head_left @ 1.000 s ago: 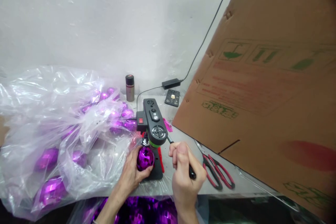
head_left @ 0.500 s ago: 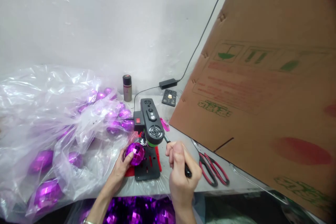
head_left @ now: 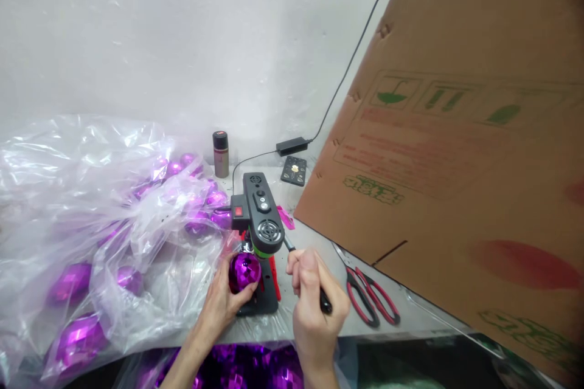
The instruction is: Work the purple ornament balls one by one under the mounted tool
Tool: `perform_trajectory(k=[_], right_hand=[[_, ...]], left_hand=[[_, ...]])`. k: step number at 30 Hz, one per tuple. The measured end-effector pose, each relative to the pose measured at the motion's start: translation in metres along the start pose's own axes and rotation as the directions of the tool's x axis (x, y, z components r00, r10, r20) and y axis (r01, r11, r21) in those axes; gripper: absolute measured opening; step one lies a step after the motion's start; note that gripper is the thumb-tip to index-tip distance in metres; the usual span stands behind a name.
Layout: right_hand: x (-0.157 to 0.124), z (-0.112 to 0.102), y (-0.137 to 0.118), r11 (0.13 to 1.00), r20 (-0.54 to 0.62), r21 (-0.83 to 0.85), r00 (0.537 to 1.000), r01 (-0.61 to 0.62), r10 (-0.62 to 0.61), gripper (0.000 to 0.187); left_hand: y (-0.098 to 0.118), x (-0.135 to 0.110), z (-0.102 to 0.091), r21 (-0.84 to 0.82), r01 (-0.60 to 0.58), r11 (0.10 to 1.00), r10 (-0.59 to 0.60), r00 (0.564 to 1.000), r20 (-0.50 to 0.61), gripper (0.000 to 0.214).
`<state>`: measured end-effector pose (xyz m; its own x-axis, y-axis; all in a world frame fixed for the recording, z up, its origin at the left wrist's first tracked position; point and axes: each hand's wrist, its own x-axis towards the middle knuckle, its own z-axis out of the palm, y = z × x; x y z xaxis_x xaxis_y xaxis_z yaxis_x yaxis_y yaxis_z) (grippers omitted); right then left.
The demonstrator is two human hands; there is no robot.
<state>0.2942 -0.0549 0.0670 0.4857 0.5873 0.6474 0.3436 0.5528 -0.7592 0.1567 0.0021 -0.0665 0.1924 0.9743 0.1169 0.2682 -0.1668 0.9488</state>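
The left hand (head_left: 222, 296) holds a faceted purple ball (head_left: 245, 270) at the black machine (head_left: 263, 213), near the front edge of the desk (head_left: 314, 238); the right hand (head_left: 318, 304) wraps round the machine's lever (head_left: 325, 302), red-and-black scissors (head_left: 350, 282) just beside it

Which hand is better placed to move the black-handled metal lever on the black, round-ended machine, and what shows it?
Right, I'd judge: the right hand is closed around the lever's black handle, while the left hand is occupied, gripping the shiny, faceted purple ball near the machine.
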Motion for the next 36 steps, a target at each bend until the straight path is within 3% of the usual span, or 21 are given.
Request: perform_trajectory(k=[4, 9, 12, 18, 24, 27, 36], right_hand=[[0.002, 0.001, -0.002, 1.0, -0.007, -0.007, 1.0, 0.0, 0.0, 0.043], [0.003, 0.003, -0.006, 1.0, -0.021, -0.021, 1.0, 0.001, -0.002, 0.044], [0.002, 0.004, -0.006, 1.0, -0.029, -0.022, 1.0, -0.003, 0.002, 0.044], [0.002, 0.003, -0.005, 1.0, -0.031, -0.023, 1.0, -0.005, 0.004, 0.045], [0.0, 0.003, -0.003, 1.0, -0.034, -0.004, 0.999, -0.013, 0.012, 0.044], [-0.001, 0.004, -0.003, 1.0, -0.042, -0.005, 0.999, -0.015, 0.014, 0.043], [0.003, 0.005, -0.007, 0.999, -0.048, -0.025, 0.998, -0.034, 0.032, 0.047]], left_hand=[[0.0, -0.001, 0.003, 0.04, -0.024, 0.999, 0.025, 0.999, -0.039, 0.061], [-0.005, -0.003, 0.005, 0.04, 0.032, 0.999, -0.03, 0.997, -0.069, 0.069], [-0.008, -0.002, 0.001, 0.019, 0.045, 0.999, -0.044, 0.998, -0.044, 0.069], [-0.009, 0.004, -0.01, 0.032, -0.042, 0.999, 0.04, 0.997, 0.063, 0.068], [-0.011, 0.012, -0.025, -0.163, 0.157, 0.974, -0.144, 0.985, 0.092, 0.075], [-0.013, 0.014, -0.031, -0.197, 0.197, 0.96, -0.175, 0.977, 0.125, 0.077], [-0.017, 0.008, -0.015, -0.114, 0.065, 0.991, -0.051, 0.991, 0.123, 0.08]])
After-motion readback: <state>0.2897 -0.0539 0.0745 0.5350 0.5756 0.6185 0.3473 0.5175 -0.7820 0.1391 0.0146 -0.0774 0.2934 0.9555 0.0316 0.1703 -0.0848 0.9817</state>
